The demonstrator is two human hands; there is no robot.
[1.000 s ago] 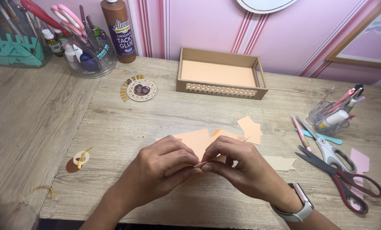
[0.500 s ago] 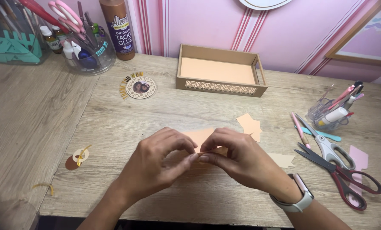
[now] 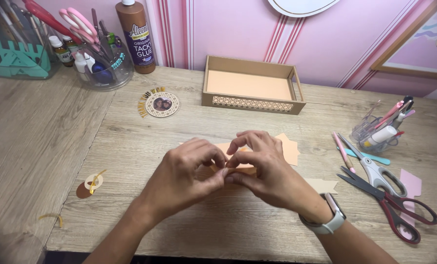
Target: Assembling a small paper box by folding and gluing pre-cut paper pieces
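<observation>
Peach paper sits pinched between both hands at the middle of the worktop. The left hand has its grip closed on the paper's near edge, thumb and fingertips pressed together, and the right hand meets it fingertip to fingertip, its grip likewise closed on the same small piece. How much of the paper lies under the palms cannot be told; only a sliver shows between the fingers. A pale watch wraps the right wrist.

Just beyond the right grip lies a peach cut-out flat on the wood, and beside the right wrist a tan banner strip. Farther right of that grip lie red-handled scissors, grey-handled scissors, a pink pen and a pink paper scrap, with a clear pen cup beyond them.

Left of the left grip, well apart, a brown and white disc with a yellow ribbon rests on the wood. Beyond the left grip is a round photo medallion. Straight beyond both grips stands a cardboard tray with a peach floor. At the far left corner are a brown glue bottle, a clear tool tub and a teal organiser.
</observation>
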